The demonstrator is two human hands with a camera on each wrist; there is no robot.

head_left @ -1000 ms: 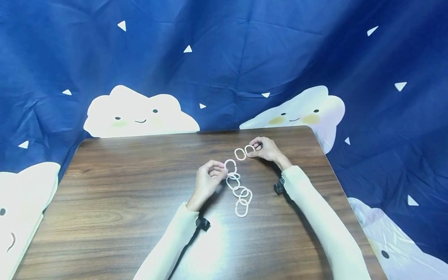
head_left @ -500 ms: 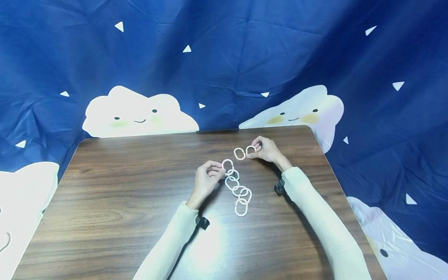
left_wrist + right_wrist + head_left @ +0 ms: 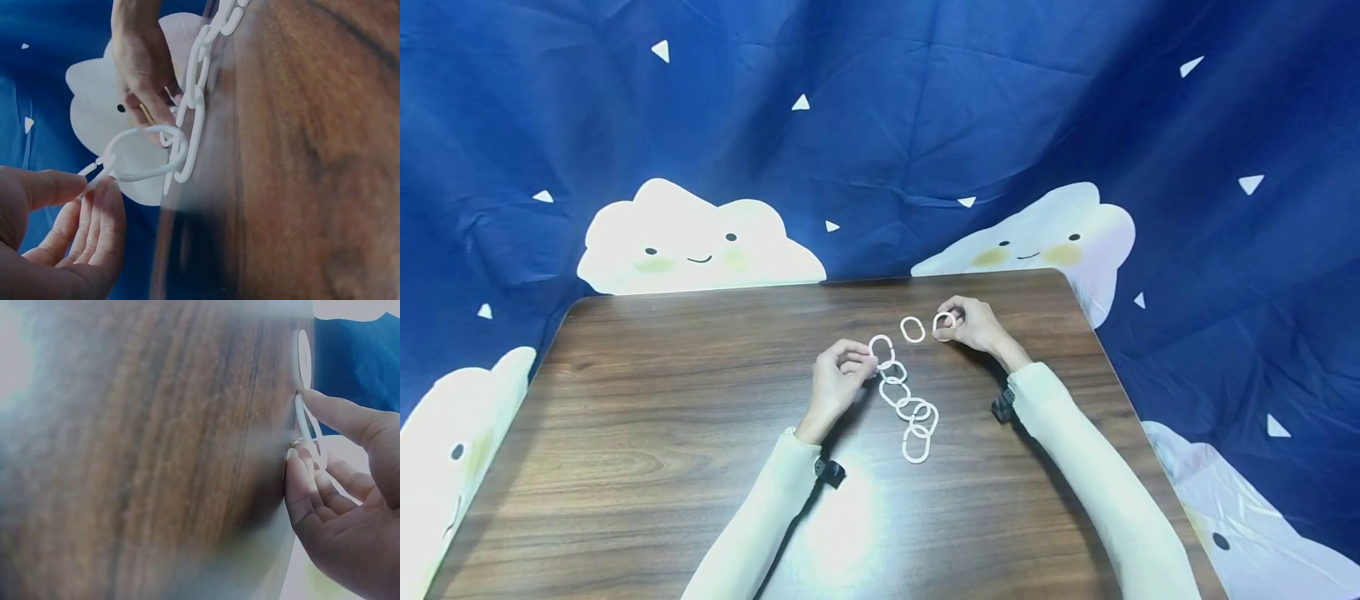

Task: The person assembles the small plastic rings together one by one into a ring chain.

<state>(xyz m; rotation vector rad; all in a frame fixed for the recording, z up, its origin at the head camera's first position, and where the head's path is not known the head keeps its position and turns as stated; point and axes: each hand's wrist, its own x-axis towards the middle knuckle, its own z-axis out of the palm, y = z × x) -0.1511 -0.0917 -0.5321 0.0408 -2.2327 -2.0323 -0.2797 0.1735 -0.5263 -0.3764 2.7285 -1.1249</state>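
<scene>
A chain of several white oval links [image 3: 893,381] lies on the wooden table, running toward its front. My left hand [image 3: 841,377] pinches the far end link [image 3: 881,337] between thumb and fingers. The left wrist view shows this link [image 3: 94,175] at the fingertips, slightly raised, with a neighbouring link [image 3: 134,177] hooked through it. Farther right, my right hand [image 3: 973,323] holds a separate white link [image 3: 943,314], thumb on one side and fingers on the other. One loose white link [image 3: 912,318] lies flat between the two hands, closer to the right one.
The brown wooden table [image 3: 662,417] has its back edge just beyond the right hand. Behind it hangs a blue curtain [image 3: 865,125] with white clouds. A small black camera [image 3: 831,473] sits at the left wrist, another camera [image 3: 1003,406] at the right.
My left hand has shifted slightly left and away, drawing the chain's end link along and straightening it. The right hand's link has moved a little right, away from the loose link.
</scene>
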